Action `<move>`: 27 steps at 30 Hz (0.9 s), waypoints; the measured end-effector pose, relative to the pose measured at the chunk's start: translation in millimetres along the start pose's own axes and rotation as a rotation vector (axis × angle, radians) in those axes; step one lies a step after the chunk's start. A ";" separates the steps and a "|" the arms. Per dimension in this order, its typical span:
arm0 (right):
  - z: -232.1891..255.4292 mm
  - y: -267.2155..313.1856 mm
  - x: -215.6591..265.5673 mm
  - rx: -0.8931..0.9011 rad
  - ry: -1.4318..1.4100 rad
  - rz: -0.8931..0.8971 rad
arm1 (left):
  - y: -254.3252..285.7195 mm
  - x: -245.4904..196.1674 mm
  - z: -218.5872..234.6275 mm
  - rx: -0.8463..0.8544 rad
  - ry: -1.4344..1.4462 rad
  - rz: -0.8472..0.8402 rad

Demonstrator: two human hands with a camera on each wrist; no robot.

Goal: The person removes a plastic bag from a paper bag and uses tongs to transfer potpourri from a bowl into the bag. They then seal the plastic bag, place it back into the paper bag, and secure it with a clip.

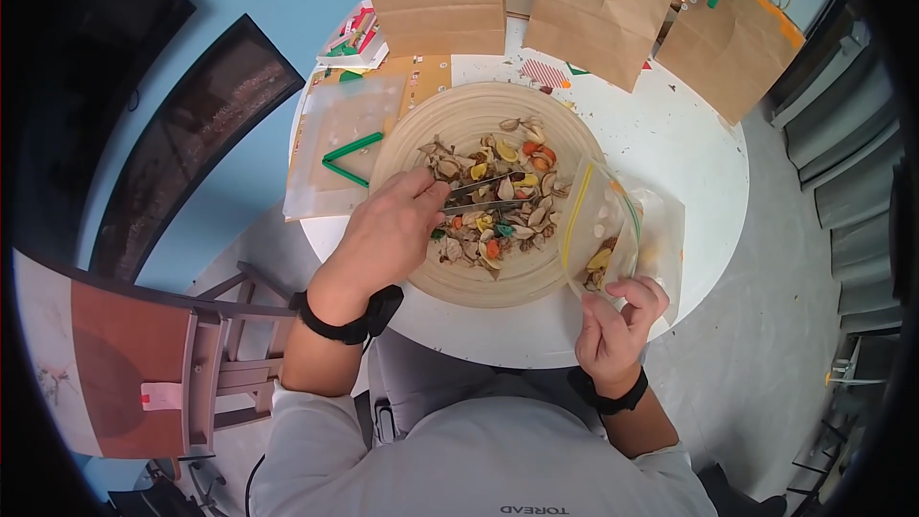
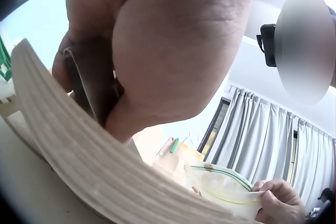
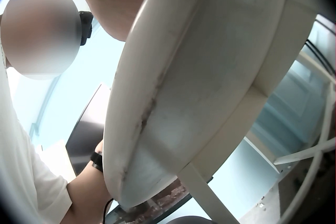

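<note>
My left hand [image 1: 394, 230] grips a pair of metal tongs [image 1: 479, 205], whose two arms reach into a heap of dried potpourri [image 1: 488, 241]. The heap has pale petals, yellow and orange pieces and a few green bits. It lies on a round ribbed wooden tray [image 1: 450, 280]. At the tray's right side, my right hand [image 1: 617, 325] pinches the rim of a clear zip bag [image 1: 661, 249]. The bag's mouth gapes toward the tray, and some potpourri lies inside it. In the left wrist view the right hand [image 2: 281, 201] also holds the bag's rim.
Brown paper bags [image 1: 436, 0] stand along the back of the white round table [image 1: 704, 163]. Left of the tray lie flat plastic bags [image 1: 325, 124] and green clip sticks [image 1: 352, 146]. A small white box [image 1: 354, 48] sits behind them. Crumbs are scattered at the right.
</note>
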State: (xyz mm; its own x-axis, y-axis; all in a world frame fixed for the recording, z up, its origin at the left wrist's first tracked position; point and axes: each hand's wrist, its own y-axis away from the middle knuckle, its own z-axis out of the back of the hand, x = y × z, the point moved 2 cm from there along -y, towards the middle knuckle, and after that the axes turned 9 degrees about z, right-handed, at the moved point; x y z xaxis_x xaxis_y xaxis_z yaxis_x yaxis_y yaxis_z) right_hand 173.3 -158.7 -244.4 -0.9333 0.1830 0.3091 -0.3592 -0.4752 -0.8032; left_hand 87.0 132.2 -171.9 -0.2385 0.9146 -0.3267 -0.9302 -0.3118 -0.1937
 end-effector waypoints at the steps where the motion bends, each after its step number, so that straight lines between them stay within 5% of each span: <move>1: 0.1 0.1 0.2 0.003 -0.001 0.000 | 0.8 2.9 -3.1 -0.012 0.017 -0.015; 27: -1.5 1.6 -0.4 -0.005 0.023 -0.014 | 6.8 -9.7 21.3 -0.114 0.112 -0.068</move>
State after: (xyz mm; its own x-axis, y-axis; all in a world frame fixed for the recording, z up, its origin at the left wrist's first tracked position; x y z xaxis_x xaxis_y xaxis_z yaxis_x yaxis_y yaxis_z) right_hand 173.1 -158.2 -246.6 -0.9280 0.2092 0.3083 -0.3719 -0.4681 -0.8016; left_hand 77.1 126.7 -150.3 -0.1376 0.9020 -0.4092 -0.9040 -0.2832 -0.3203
